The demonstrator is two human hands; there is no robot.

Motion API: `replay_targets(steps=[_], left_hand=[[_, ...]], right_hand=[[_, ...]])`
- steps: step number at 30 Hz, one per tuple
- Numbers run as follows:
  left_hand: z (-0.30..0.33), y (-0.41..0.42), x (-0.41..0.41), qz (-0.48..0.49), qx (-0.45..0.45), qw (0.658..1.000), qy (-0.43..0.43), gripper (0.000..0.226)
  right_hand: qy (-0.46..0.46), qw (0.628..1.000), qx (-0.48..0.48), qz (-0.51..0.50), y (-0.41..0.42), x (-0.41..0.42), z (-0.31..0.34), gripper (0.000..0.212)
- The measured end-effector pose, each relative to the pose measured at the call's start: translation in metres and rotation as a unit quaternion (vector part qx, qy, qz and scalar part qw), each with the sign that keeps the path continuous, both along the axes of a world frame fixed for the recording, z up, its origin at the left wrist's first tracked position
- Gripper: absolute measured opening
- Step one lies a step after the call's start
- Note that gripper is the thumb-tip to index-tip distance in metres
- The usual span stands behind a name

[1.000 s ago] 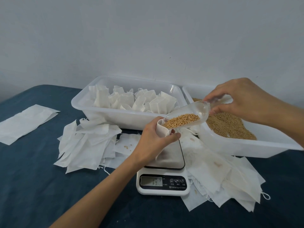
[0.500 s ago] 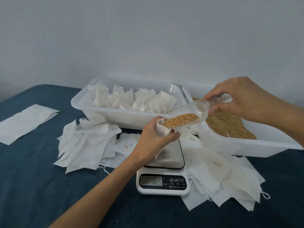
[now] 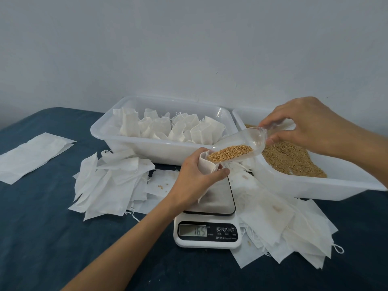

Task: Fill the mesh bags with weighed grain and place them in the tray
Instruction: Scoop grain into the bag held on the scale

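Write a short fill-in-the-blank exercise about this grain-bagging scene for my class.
1. The scale display reads ____.
2. The right hand holds a clear ____ of grain.
3. The left hand holds the bag above the ____.
4. The filled bags stand in the ____ tray.

Answers: 16.5; scoop; scale; left

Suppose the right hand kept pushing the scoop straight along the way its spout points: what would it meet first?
Most likely the open mouth of the mesh bag gripped by the left hand. The right hand tilts the clear scoop down-left, and its grain-filled tip already sits at the bag's rim, above the scale.
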State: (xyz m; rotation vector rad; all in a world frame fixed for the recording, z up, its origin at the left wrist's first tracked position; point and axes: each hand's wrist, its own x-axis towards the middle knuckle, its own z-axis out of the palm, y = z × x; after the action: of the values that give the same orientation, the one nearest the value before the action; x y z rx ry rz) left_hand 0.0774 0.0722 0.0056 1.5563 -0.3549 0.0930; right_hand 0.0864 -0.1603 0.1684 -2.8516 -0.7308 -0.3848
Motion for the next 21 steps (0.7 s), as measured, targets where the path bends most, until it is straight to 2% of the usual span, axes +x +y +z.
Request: replay_targets(steps=[21], left_hand=[[0.0011,-0.0005,0.0005,0.0,-0.008,1.0,0.006,0.029]], right_hand=[[0.002,1.0,0.008,-0.011,0.0029,-0.0022,-0.0005,0.031]])
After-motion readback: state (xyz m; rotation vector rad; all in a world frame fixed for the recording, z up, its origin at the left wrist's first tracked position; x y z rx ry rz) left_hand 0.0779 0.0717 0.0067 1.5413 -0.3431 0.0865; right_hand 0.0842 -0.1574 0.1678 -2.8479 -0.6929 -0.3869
